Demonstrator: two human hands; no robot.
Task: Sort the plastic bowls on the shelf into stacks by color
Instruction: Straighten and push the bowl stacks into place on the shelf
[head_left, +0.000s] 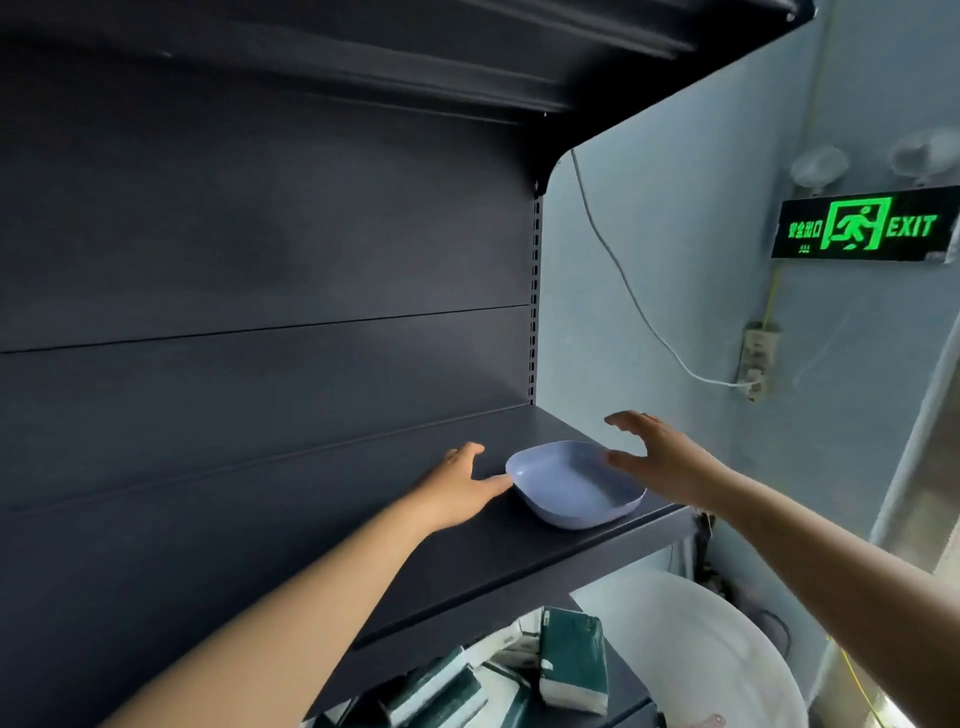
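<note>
Your dark shelf (467, 561) carries one pale lavender bowl (574, 483) near its right front edge. Your left hand (460, 480) lies open, thumb touching the rim; your right hand (657, 460) hovers spread, holding nothing. It looks light, stiff, slick: take opposite rims.

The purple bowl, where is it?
In the head view, the purple bowl sits at the right end of the dark shelf, between the left hand and right hand.
</note>
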